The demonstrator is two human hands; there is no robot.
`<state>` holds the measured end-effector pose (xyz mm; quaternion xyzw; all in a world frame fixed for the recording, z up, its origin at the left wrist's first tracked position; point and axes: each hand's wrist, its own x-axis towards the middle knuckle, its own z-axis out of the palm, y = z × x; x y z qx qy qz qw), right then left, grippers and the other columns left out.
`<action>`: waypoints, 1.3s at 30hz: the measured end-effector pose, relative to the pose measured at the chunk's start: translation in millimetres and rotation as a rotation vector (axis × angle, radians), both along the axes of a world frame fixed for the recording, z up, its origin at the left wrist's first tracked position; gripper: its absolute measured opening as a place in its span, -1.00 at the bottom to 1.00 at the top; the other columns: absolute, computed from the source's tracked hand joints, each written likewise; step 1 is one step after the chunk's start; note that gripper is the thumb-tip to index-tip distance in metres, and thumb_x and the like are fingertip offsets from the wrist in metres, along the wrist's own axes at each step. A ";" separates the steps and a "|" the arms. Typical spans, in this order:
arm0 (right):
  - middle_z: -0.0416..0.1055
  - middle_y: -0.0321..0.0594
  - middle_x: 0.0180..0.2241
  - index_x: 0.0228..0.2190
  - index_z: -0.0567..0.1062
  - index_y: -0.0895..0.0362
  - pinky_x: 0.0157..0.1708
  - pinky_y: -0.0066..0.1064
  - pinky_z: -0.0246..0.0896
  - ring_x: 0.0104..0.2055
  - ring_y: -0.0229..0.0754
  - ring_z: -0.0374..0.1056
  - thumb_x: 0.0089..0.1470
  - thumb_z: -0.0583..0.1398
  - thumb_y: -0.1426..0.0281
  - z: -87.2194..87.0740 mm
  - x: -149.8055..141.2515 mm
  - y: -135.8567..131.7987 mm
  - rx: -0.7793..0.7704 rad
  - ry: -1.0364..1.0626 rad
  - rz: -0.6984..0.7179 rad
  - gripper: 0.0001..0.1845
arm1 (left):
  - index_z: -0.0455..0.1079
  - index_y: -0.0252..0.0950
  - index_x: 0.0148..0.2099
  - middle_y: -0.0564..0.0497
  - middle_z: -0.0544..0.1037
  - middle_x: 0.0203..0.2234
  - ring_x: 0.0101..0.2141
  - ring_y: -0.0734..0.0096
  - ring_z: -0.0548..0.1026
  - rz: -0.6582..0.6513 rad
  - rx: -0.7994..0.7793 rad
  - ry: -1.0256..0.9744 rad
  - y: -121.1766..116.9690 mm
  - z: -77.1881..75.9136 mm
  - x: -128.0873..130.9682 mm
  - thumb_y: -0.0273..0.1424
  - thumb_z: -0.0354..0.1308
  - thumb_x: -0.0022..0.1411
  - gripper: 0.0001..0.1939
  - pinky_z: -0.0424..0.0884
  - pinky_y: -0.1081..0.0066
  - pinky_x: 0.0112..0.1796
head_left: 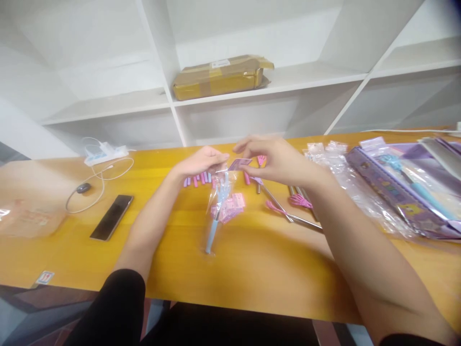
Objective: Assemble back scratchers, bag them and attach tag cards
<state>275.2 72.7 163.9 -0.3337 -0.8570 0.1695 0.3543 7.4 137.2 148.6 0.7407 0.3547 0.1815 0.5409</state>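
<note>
In my left hand (206,161), the fingers pinch the top of a clear plastic bag (227,179). Inside the bag hangs a back scratcher with a light-blue hand-shaped head and blue handle (212,234). Thumb and fingers of my right hand (275,158) hold a small purple printed card (239,164) close to the bag's mouth. Behind the bag lies a pile of pink cards (230,206). Pink, purple and blue handles (197,179) lie beyond my left hand. Below my right hand are metal rods (275,199) and pink hand-shaped heads (300,201).
To the right are clear plastic bags (370,202) and a purple patterned container (389,192) with a bagged blue scratcher in it. A phone (112,217), a cable (103,185) and a power strip (106,153) are at left. A cardboard box (219,79) rests on the shelf behind.
</note>
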 end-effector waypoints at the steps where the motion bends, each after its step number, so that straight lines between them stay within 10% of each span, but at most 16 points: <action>1: 0.55 -0.08 0.15 -0.35 0.53 0.10 0.04 -0.13 0.49 0.04 -0.05 0.52 0.27 0.34 0.20 -0.6 0.1 0.7 -0.040 0.027 0.009 -0.75 | 0.43 -0.29 -0.45 0.00 0.50 -0.58 -0.63 0.55 0.43 -0.001 0.002 -0.012 0.1 -0.8 0.7 0.18 0.32 0.38 -0.35 0.36 0.53 -0.60; 7: 0.59 -0.18 -0.34 -0.26 0.46 0.08 -0.40 -0.26 0.40 -0.39 -0.14 0.48 0.18 0.43 0.05 -2.6 -0.1 0.0 -0.447 0.168 -0.042 -0.59 | 0.56 -0.28 -0.28 -0.10 0.65 -0.46 -0.49 0.42 0.62 -0.013 0.049 -0.083 -1.6 -1.2 4.5 0.28 0.29 0.33 -0.35 0.42 0.52 -0.53; 18: 0.64 -0.11 -0.16 -0.17 0.60 0.13 -0.05 -0.18 0.43 -0.10 -0.07 0.55 0.27 0.35 0.01 -7.3 7.7 15.1 -0.187 0.170 -0.131 -0.58 | 0.53 -0.29 -0.19 -0.08 0.72 -0.37 -0.47 0.42 0.68 0.007 0.079 -0.071 -14.4 10.6 11.0 0.10 0.38 0.38 -0.50 0.53 0.53 -0.47; 39: 0.58 -0.15 -0.16 0.03 0.55 0.04 -0.07 -0.16 0.49 -0.18 -0.09 0.50 0.33 0.36 0.15 -12.8 5.0 17.9 0.154 0.127 -0.185 -0.66 | 0.74 -0.40 -0.14 -0.29 0.79 -0.17 -0.32 0.14 0.79 0.113 -0.024 -0.298 1.5 -5.0 12.7 -0.05 0.49 0.27 -0.55 0.76 0.29 -0.27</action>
